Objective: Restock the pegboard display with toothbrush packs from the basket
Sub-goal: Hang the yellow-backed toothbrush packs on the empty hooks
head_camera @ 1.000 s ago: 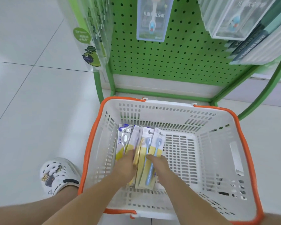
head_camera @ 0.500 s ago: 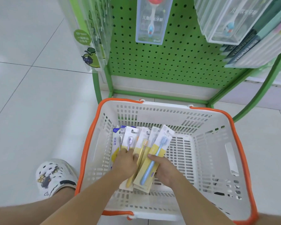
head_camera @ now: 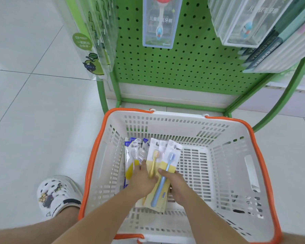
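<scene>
Packs (head_camera: 163,166) now raised, both hands gripping

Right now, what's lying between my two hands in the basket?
In the head view, the yellow toothbrush pack lies between the left hand and the right hand; the blue toothbrush pack overlaps it.

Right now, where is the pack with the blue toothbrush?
In the head view, the blue toothbrush pack lies in the white basket, gripped by the right hand, just right of the yellow toothbrush pack.
</scene>
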